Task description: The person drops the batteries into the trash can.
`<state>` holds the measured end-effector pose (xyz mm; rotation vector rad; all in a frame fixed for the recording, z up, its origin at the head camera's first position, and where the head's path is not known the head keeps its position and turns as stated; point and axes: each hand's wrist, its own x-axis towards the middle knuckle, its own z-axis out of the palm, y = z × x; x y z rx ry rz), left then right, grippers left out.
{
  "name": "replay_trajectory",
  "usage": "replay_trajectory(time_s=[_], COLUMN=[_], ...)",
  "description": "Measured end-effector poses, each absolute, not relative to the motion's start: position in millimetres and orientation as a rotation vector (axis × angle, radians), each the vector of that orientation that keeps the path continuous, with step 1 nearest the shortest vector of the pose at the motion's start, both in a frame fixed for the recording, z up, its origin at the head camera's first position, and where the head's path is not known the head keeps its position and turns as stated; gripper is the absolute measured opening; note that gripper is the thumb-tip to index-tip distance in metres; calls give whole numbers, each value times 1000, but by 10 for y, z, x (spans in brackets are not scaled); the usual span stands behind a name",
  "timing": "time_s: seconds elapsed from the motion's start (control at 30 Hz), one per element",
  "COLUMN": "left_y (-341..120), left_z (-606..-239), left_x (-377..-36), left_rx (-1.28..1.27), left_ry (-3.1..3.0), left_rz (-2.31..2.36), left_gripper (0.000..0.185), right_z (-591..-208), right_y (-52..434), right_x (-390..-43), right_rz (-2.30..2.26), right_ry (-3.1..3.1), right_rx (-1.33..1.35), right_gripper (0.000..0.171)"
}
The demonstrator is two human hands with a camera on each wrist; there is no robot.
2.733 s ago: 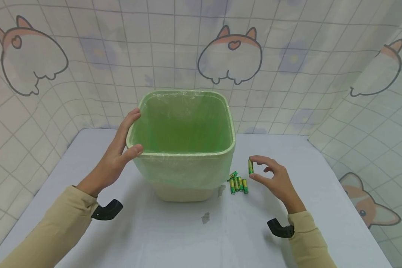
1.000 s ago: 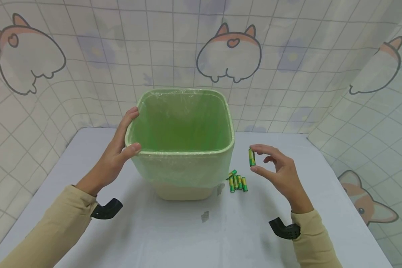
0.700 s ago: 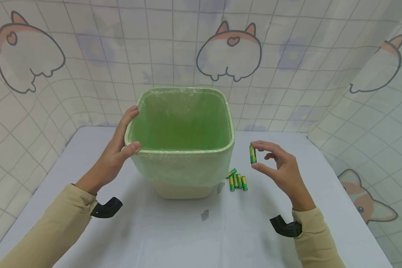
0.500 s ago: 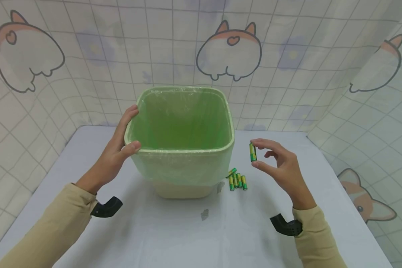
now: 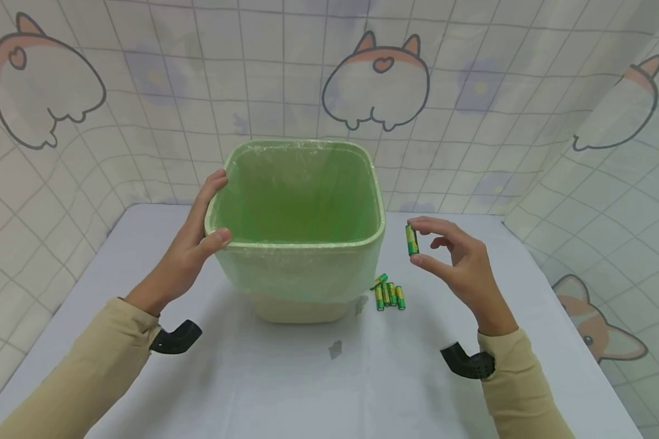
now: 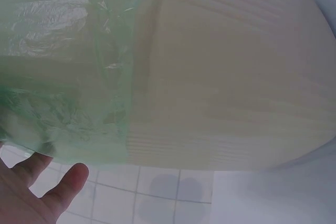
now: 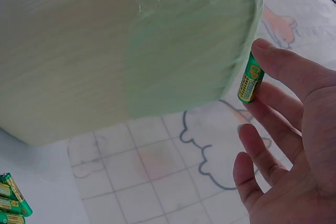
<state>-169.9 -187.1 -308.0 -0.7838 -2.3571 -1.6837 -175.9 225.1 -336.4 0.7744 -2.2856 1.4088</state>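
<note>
A pale trash can (image 5: 302,314) with a green plastic bag (image 5: 302,274) lining it and folded over its rim stands on the white table. My left hand (image 5: 178,256) holds the can's left rim, thumb over the front corner and fingertips at the rim farther back. To the right of the can, my right hand (image 5: 461,262) pinches a green and yellow battery (image 5: 412,239) end to end between thumb and fingers, raised above the table. In the right wrist view the same battery (image 7: 251,81) appears beside the bag-covered rim. Several similar batteries (image 5: 392,294) lie on the table below it.
The white table (image 5: 285,390) has a small grey patch (image 5: 335,349) in front of the can. A grid-patterned curtain (image 5: 285,79) with cartoon corgis closes off the back and sides. Black wrist mounts (image 5: 176,338) stick out from both sleeves.
The right hand has risen with the pinched battery, from beside the pile to about rim height in the head view. The left hand stays on the rim; the view has tilted slightly.
</note>
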Motion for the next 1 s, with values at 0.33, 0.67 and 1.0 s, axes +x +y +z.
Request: replay_trajectory(time_s=[0.33, 0.67, 1.0], left_y=[-1860, -1854, -1856], left_z=[-3077, -3083, -3084], left_x=[-1700, -1704, -1701], left_rx=[-778, -779, -780], left_ry=[-2353, -2351, -2344], left_rz=[-1708, -1716, -1718], left_gripper=[70, 69, 69], right_z=[-3302, -3270, -3240], right_y=[2205, 2152, 2088], right_x=[-1777, -1812, -1836], right_rz=[1436, 1467, 1496], right_ry=[-2265, -2218, -2197], right_rx=[784, 820, 784], right_gripper=[53, 54, 51])
